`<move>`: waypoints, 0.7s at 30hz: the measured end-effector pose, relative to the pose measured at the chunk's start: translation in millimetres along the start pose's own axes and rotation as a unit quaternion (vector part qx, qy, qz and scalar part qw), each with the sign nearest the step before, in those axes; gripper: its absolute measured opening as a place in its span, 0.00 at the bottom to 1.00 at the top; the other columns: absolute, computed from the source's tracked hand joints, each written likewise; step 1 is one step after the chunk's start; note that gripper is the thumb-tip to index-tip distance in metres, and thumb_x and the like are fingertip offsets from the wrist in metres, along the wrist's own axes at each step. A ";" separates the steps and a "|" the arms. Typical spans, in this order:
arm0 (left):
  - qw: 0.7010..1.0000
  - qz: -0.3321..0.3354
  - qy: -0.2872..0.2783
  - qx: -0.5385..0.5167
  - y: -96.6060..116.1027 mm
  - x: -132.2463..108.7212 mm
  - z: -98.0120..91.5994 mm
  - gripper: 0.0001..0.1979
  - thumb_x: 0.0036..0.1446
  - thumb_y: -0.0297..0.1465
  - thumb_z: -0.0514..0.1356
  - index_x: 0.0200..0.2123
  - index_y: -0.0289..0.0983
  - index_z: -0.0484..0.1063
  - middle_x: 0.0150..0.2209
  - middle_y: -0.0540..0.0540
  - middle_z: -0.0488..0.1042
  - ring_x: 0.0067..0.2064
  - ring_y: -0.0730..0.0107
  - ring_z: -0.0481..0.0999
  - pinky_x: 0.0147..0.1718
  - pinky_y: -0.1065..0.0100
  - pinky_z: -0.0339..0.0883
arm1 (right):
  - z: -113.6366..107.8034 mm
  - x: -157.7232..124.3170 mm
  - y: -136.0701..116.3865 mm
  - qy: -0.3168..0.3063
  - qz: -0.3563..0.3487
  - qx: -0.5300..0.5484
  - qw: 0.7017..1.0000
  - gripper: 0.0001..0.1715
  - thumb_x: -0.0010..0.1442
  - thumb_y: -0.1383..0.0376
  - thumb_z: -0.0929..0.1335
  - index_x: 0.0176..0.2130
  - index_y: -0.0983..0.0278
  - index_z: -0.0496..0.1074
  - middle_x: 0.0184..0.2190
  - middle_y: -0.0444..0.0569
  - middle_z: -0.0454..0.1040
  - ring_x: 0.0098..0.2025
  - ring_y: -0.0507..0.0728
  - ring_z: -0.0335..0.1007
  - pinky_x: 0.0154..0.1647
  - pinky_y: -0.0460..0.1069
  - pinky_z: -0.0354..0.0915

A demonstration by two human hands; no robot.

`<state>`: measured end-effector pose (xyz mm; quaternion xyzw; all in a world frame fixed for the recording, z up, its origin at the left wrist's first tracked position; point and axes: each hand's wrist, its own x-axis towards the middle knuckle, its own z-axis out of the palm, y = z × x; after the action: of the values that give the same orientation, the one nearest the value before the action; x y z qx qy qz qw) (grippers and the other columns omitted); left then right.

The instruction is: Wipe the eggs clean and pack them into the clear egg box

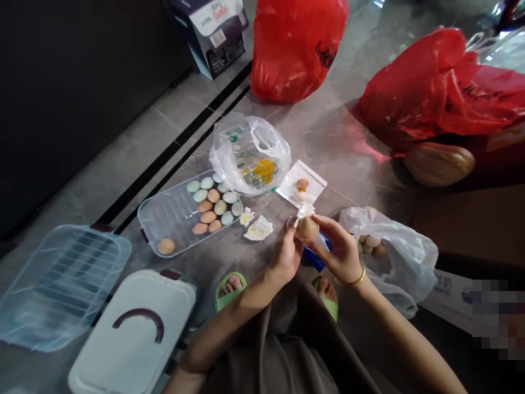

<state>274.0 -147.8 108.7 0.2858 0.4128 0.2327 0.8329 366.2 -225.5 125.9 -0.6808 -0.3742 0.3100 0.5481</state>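
— Low over the floor (336, 148), close in front of the body: one brown egg (308, 228), cupped in the right hand (342, 254), fingers (330, 229) curled part-way round its side and underside.

— And the left hand (287, 254)?

— Closed in a pinch on the white paper (304, 210) sticking up from the top of the egg. Thumb and forefinger together, the rest tucked in.

— Best way to go about it?

— Probably this: hold the shell lightly and support it from below. Draw the white paper away in small pulls along the shell rather than straight off. Work low, close to the floor, never high above it.

— Risks?

— Squeezing too hard, most likely a crack. Crowding too: crumpled paper (258, 229) on the floor just beside the left hand, a clear bag (410, 257) with more eggs near the right wrist, and a tray (164, 216) of brown and pale green eggs further left, well apart.

— Anything unclear?

— White paper stuck to the shell or only wrapped round it: cannot tell from this angle.
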 end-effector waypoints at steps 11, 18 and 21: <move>0.973 0.155 0.003 0.172 0.2 4.0 -22.6 0.23 0.64 0.45 0.53 0.58 0.42 0.63 0.59 0.43 0.68 0.63 0.61 0.65 0.59 0.64 0.62 | 19.5 27.7 -11.6 -0.018 -0.120 -0.313 0.942 0.23 0.60 0.68 0.68 0.55 0.59 0.70 0.47 0.53 0.75 0.45 0.58 0.74 0.48 0.54 0.73; 0.952 0.170 0.037 0.252 0.2 13.2 -32.2 0.20 0.65 0.46 0.50 0.50 0.38 0.67 0.46 0.43 0.76 0.48 0.62 0.75 0.47 0.65 0.68 | 29.7 30.8 -9.9 -0.026 -0.106 -0.270 0.957 0.30 0.60 0.68 0.68 0.60 0.60 0.60 0.48 0.54 0.75 0.45 0.59 0.75 0.48 0.56 0.74; 0.960 0.157 0.081 0.218 -0.3 17.3 -31.3 0.19 0.64 0.47 0.50 0.44 0.39 0.69 0.42 0.45 0.76 0.46 0.64 0.75 0.45 0.67 0.69 | 32.5 27.9 -5.7 -0.016 -0.074 -0.223 0.972 0.30 0.57 0.66 0.71 0.57 0.60 0.62 0.49 0.53 0.74 0.46 0.59 0.75 0.49 0.56 0.74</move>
<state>257.9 -128.3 83.3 0.5015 0.4696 0.2873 0.6674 352.9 -184.4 124.4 -0.7511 -0.4917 0.1884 0.3981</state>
